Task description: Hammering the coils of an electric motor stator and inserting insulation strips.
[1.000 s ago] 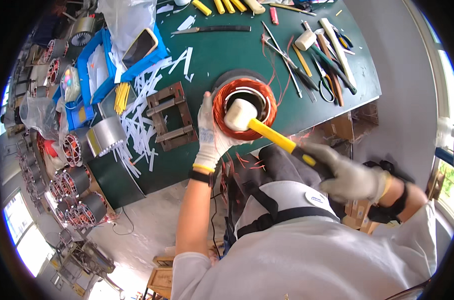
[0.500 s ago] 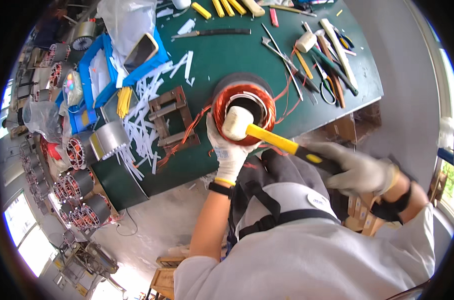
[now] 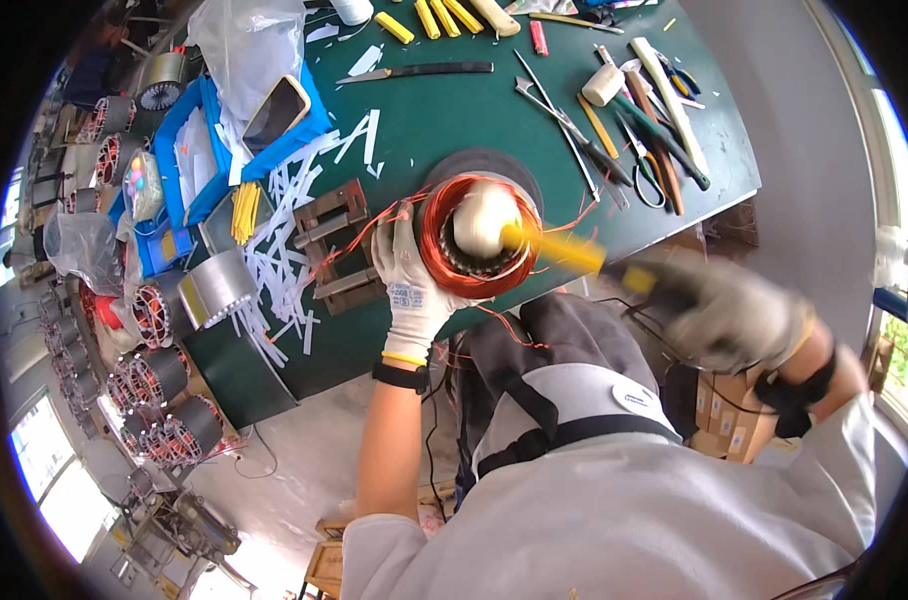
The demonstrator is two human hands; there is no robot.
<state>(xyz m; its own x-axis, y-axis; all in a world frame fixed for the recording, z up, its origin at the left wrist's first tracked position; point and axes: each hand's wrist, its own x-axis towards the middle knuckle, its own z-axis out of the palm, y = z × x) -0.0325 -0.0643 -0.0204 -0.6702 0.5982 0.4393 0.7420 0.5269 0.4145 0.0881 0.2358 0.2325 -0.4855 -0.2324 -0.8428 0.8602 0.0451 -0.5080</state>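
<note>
In the middle of the table's near edge stands a motor stator (image 3: 437,243), its ring of copper windings facing up. My left hand (image 3: 411,275), in a white knit glove, grips its left side, with the fingers along the coil. My right hand (image 3: 739,310), gloved and smeared by motion, is closed round the black grip of a mallet (image 3: 486,218). The mallet's white head hangs over the stator's opening and hides most of it; I cannot tell whether they touch. Orange lead wires (image 3: 349,245) trail from the coil to the left.
A rusty metal frame (image 3: 332,200) and white paper strips (image 3: 274,250) lie left of the stator. Beyond are blue bins (image 3: 211,170) with a phone (image 3: 277,108) on top. Scissors (image 3: 646,170), a second mallet (image 3: 603,86) and other tools lie at the right. More stators (image 3: 154,370) stand at the left.
The mallet head has shifted slightly up and to the right over the opening. My left hand has slid leftward and round the coil's side, and the stator has turned or tilted a little.
</note>
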